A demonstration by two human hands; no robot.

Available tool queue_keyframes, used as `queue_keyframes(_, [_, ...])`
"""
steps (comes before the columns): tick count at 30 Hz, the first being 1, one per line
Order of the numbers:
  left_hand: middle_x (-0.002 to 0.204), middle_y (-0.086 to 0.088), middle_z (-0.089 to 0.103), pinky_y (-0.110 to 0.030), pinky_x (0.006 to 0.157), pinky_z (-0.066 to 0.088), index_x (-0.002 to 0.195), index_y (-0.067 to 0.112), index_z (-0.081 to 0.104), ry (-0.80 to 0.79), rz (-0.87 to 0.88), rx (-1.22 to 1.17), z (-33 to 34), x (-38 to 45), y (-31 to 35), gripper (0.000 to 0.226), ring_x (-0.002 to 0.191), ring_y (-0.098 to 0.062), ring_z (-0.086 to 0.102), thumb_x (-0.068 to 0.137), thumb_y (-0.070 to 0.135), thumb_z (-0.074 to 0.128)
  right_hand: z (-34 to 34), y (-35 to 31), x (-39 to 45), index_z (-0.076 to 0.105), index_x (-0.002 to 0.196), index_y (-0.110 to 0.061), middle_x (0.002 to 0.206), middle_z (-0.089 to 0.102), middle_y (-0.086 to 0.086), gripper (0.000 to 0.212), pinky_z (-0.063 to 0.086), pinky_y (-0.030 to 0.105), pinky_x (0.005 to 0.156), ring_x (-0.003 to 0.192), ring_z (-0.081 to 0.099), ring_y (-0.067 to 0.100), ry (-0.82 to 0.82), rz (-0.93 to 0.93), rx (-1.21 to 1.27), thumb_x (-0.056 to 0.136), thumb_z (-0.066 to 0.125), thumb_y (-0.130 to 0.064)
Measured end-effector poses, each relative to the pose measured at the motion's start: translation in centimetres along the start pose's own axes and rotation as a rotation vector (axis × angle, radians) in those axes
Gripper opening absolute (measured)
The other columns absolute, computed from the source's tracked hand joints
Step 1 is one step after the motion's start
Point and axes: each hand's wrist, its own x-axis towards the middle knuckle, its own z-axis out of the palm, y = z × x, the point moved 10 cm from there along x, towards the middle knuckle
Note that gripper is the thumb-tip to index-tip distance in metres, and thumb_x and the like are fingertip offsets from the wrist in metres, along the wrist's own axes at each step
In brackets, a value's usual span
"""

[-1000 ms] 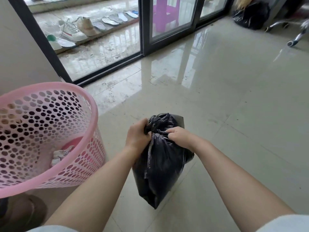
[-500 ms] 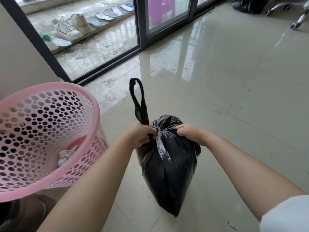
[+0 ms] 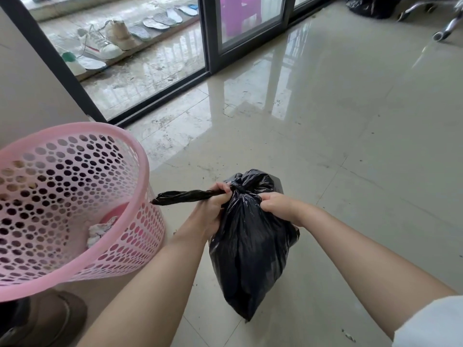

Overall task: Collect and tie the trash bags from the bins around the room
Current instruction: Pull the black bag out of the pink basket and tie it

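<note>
Nearest, both forearms reach forward over the tiled floor point(image 3: 350, 126) and meet at the gathered neck of a black trash bag point(image 3: 250, 251), which hangs between them with its long axis running down from the knot point(image 3: 239, 189) to a pointed bottom corner that sits close to the tiles; whether it touches them cannot be told. The left hand point(image 3: 213, 209) is curled tight round a twisted tail of the bag point(image 3: 185, 195); that tail runs out level to the left, away from the knot and toward the pink perforated waste basket point(image 3: 145, 171), with its tip just beside the basket's wall. The right hand point(image 3: 278, 205) pinches the plastic on the right side of the neck, fingers closed on it, just below the knot. So the two grips sit on opposite sides of the knot, and cinching it likely means pulling left and right apart along that level line. A crumpled white scrap point(image 3: 100, 231) lies inside the basket. Farther off stand the sliding glass door point(image 3: 250, 26) and, far right, another black bag point(image 3: 370, 6)
</note>
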Motion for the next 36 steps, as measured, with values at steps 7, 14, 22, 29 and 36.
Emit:
queue_keyframes(7, [0.084, -0.002, 0.060, -0.027, 0.082, 0.045, 0.063, 0.009, 0.044, 0.038, 0.146, 0.331, -0.1, -0.3, 2.2, 0.038, 0.079, -0.013, 0.057, 0.083, -0.023, 0.045, -2.6, 0.5, -2.2, 0.050, 0.129, -0.007, 0.113, 0.058, 0.007, 0.038, 0.049, 0.024, 0.079, 0.100, 0.054, 0.020, -0.196, 0.095, -0.264, 0.091, 0.048, -0.011])
queue_keyframes(14, [0.074, -0.002, 0.062, -0.039, 0.094, 0.045, 0.064, 0.015, 0.043, 0.149, 0.260, 0.481, -0.9, -0.9, 2.7, 0.040, 0.074, -0.013, 0.058, 0.079, -0.020, 0.056, -4.5, -4.5, -1.3, 0.053, 0.126, -0.006, 0.121, 0.059, 0.008, 0.037, 0.045, 0.020, 0.081, 0.097, 0.051, 0.014, 0.125, -0.180, -0.120, 0.089, 0.049, -0.003])
queue_keyframes(22, [0.069, 0.001, 0.060, -0.033, 0.081, 0.047, 0.062, 0.018, 0.045, 0.143, 0.291, 0.508, 0.0, -1.1, 2.5, 0.039, 0.068, -0.014, 0.055, 0.077, -0.015, 0.061, -2.2, -4.1, -1.0, 0.062, 0.114, -0.007, 0.079, 0.057, -0.008, 0.029, 0.042, 0.015, 0.059, 0.064, 0.049, 0.004, 0.016, -0.135, -0.167, 0.086, 0.055, -0.002])
queue_keyframes(29, [0.075, -0.006, 0.063, -0.027, 0.075, 0.047, 0.065, 0.015, 0.060, -0.101, 0.203, 0.551, 2.0, -0.7, 2.8, 0.024, 0.071, -0.014, 0.058, 0.079, -0.004, 0.064, -3.0, -4.5, -1.9, 0.054, 0.072, -0.018, 0.069, 0.050, -0.004, 0.023, 0.039, 0.019, 0.058, 0.066, 0.047, 0.013, 0.032, -0.109, -0.308, 0.081, 0.046, 0.000])
queue_keyframes(36, [0.070, 0.005, 0.059, -0.012, 0.065, 0.047, 0.073, 0.018, 0.057, -0.106, 0.101, 0.521, 2.4, -1.1, 3.0, 0.024, 0.068, -0.004, 0.055, 0.092, 0.004, 0.052, -3.9, -7.5, -3.6, 0.059, 0.101, 0.005, 0.100, 0.059, 0.016, 0.024, 0.044, 0.035, 0.082, 0.094, 0.053, 0.029, 0.196, -0.291, -0.691, 0.084, 0.043, -0.002])
